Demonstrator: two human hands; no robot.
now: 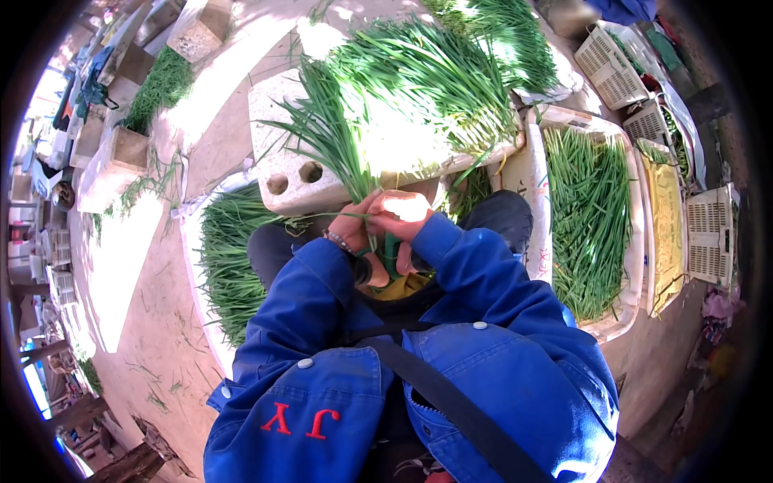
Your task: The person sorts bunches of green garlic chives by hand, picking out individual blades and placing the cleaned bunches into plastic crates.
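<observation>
In front of my body, my left hand [352, 224] is closed around the lower end of a bunch of long green chives [345, 153]. The bunch fans up and to the left, over a white foam block [288, 197] with two round holes. Against it from the right presses my right hand [401, 211], its fingers bent in at the stem ends and its back washed out by sunlight. A thin green blade runs sideways from between the hands to the left. Just beyond lies a large heap of chives [419, 80], partly overexposed.
Chives fill a white box [221, 334] beside my left knee and another white box [632, 233] on my right. Further right are a yellow sack [664, 233] and white plastic crates [609, 68]. Pale blocks [113, 169] and scattered green blades lie on the left floor.
</observation>
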